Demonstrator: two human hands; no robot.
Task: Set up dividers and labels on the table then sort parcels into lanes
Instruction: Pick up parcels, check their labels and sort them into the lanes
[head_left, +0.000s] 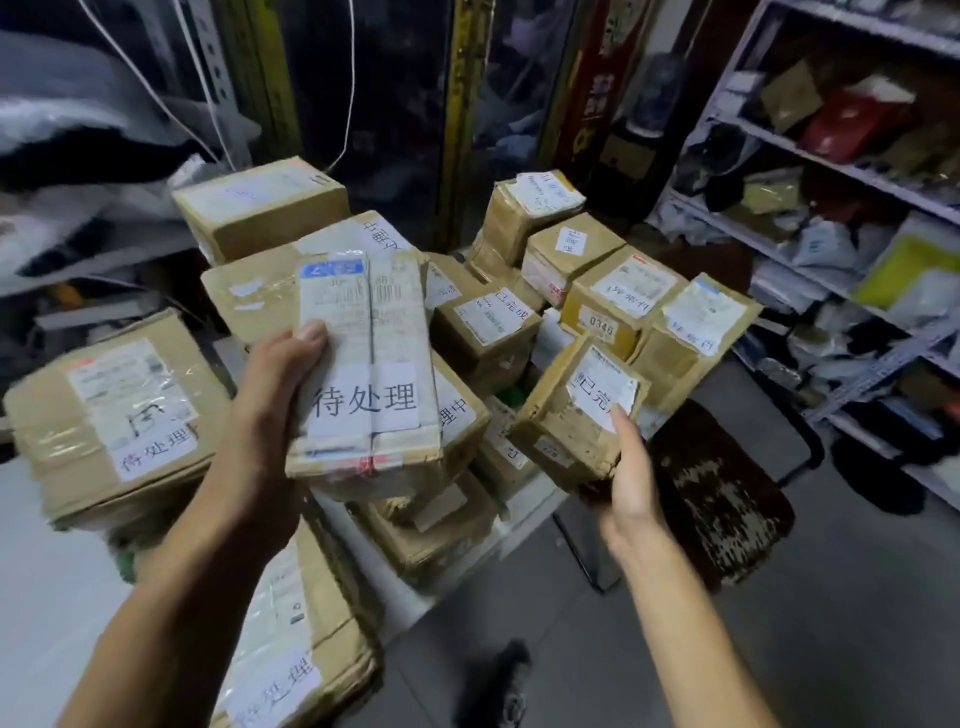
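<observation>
Running near-to-far, the flat brown cardboard parcel labelled 待处理 (363, 374) sits gripped in the left hand (275, 379), raised over the surface's centre; matching-labelled boxes lie left. The right hand (631, 478) grips a smaller brown carton (576, 410).

A flat cardboard parcel (363, 364) labelled 待处理 is held up by the left hand (275, 384), the thumb laid on its top face. A smaller, worn box (576, 410) is gripped at its near corner by the right hand (631, 483). Behind and below both, taped cardboard parcels (488, 332) are crowded on a white table (52, 571); a yellow box marked 0346 (602, 325) is seen among them. Metal shelving (841, 171) is stocked with goods at right.
</observation>
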